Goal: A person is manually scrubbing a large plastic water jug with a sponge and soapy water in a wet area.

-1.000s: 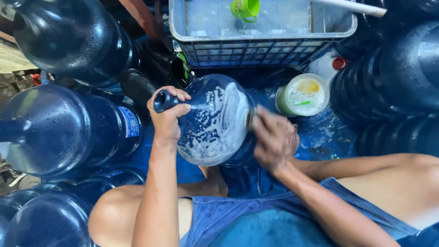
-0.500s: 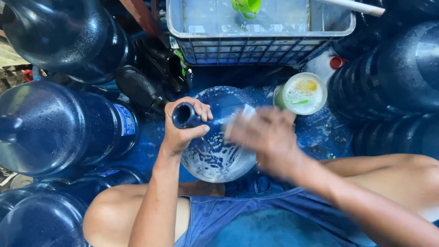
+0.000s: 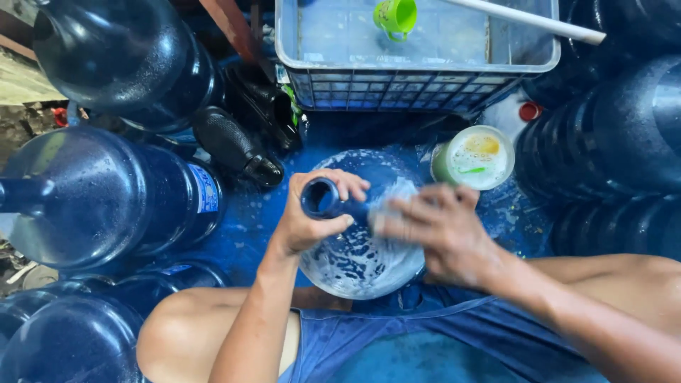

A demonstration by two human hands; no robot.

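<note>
A large blue water jug [image 3: 358,262], covered in white soap foam, stands upright between my knees. My left hand [image 3: 308,216] grips its open neck [image 3: 320,198]. My right hand [image 3: 440,230] is blurred and presses a pale scrubbing pad [image 3: 389,209], mostly hidden under my fingers, against the jug's shoulder just right of the neck. A round tub of soapy paste [image 3: 477,157] with a green-and-orange smear sits on the wet blue floor just beyond my right hand.
Several big blue jugs [image 3: 92,198] crowd the left side and more stack up on the right [image 3: 617,142]. A white plastic crate [image 3: 418,85] holding water and a green cup [image 3: 396,15] stands ahead. A black brush [image 3: 234,145] lies left of the crate.
The jug has been tipped from leaning to upright, neck toward me. My right hand has moved from the jug's right side up to the shoulder near the neck.
</note>
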